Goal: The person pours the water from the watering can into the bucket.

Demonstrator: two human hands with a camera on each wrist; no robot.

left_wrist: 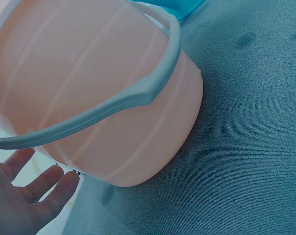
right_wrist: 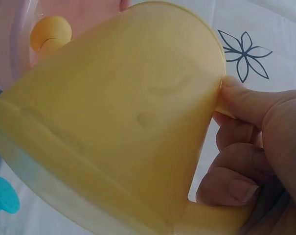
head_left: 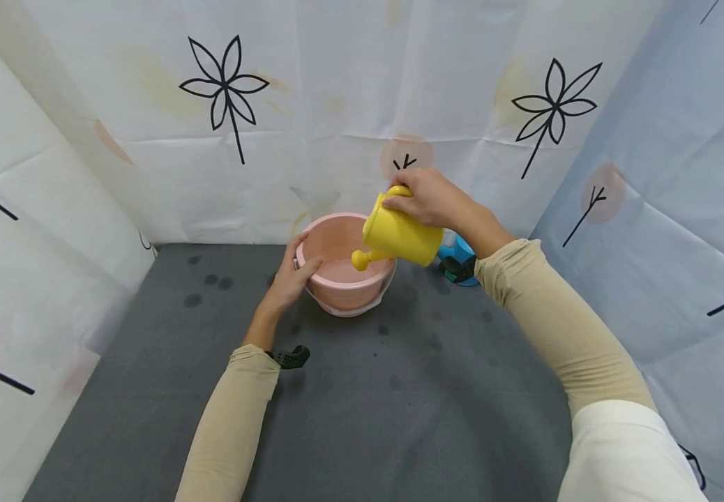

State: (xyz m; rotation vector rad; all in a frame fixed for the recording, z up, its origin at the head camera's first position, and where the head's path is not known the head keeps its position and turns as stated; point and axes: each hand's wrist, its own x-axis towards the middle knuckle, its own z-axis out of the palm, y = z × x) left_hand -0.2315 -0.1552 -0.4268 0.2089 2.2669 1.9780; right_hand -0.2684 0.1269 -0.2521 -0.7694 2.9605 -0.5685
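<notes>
A pink bucket (head_left: 348, 301) with a pale handle (left_wrist: 108, 103) stands on the dark grey surface. My left hand (head_left: 289, 277) holds its rim at the left side, thumb over the edge; in the left wrist view the fingers (left_wrist: 50, 188) lie along the outer wall. Gripped by its handle in my right hand (head_left: 431, 199) is a yellow watering can (head_left: 402, 233), tipped so that its round spout head (head_left: 360, 260) points down over the bucket's opening. In the right wrist view the fingers (right_wrist: 231, 183) curl round the can's handle. No water shows at the spout.
A blue watering can (head_left: 462, 251) stands right of the bucket, partly hidden behind my right wrist; its spout head (right_wrist: 6, 195) shows in the right wrist view. Dark wet spots (head_left: 193, 300) mark the grey surface (head_left: 362, 418). White cloth walls (head_left: 337, 84) with flower prints enclose the back and sides.
</notes>
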